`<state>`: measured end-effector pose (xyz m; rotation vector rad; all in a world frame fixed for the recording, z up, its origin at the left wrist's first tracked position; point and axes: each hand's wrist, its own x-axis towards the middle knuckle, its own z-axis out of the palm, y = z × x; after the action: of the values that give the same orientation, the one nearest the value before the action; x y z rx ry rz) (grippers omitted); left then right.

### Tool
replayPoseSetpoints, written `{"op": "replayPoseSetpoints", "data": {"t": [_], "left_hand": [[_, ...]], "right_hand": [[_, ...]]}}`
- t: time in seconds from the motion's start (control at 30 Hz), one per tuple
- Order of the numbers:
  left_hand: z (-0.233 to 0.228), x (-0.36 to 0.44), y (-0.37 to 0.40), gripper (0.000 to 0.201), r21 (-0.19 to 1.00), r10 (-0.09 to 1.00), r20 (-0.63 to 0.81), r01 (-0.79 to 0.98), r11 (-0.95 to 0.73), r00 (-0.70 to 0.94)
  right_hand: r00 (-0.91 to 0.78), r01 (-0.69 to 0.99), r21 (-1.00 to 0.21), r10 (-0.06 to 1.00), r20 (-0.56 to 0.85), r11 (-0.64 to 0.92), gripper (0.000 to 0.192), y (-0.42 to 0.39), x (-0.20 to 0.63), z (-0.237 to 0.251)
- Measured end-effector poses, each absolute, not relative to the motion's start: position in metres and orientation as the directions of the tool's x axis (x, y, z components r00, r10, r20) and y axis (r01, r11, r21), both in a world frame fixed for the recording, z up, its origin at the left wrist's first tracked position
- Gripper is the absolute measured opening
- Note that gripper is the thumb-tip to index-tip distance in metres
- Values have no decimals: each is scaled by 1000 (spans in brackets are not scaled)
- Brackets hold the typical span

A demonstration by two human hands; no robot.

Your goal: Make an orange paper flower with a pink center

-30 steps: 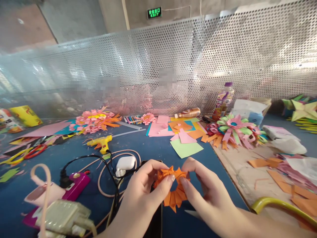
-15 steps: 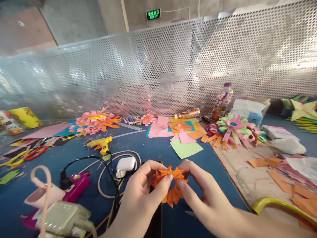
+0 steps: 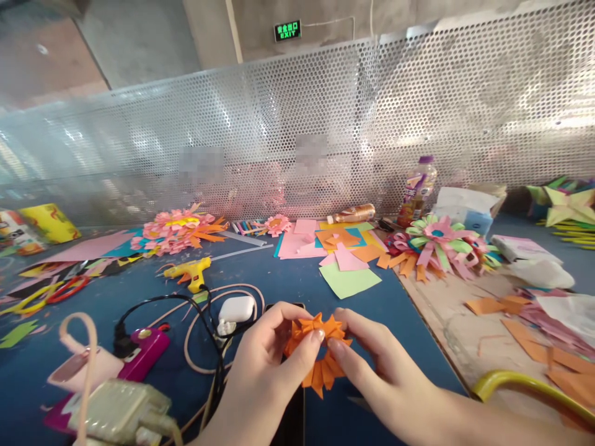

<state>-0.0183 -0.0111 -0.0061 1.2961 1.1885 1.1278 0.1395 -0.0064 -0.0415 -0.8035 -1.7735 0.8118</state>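
Both hands pinch orange folded paper ring (image 3: 320, 350) low at centre, above blue tabletop (image 3: 288, 279). Left hand (image 3: 267, 371): thumb and forefinger closed on ring's left edge. Right hand (image 3: 381, 368): thumb and forefinger closed on right edge. Black phone (image 3: 290, 409) directly under left hand. White earbud case (image 3: 236, 308) and black cable (image 3: 186, 310) just left of ring. Green paper sheet (image 3: 349, 279) beyond, apart. Bare blue strip lies between ring and sheet. Yellow glue gun (image 3: 189, 271) farther left.
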Motion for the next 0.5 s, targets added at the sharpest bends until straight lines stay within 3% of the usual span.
{"op": "replayPoseSetpoints", "data": {"t": [0.27,0.4,0.5], "left_hand": [[-6,-17,-15,18,997,994,-14,72,6,112],[-7,-20,-13,17,1000,982,23,12,-25,185],[-6,-19,-10,15,997,969,59,-62,-45,241]], "right_hand": [[-283,202,-782,799,530,590,24,-6,140,-38],[-314,211,-736,757,573,644,26,-8,140,-29],[-309,232,-756,784,539,612,28,-10,141,-16]]}}
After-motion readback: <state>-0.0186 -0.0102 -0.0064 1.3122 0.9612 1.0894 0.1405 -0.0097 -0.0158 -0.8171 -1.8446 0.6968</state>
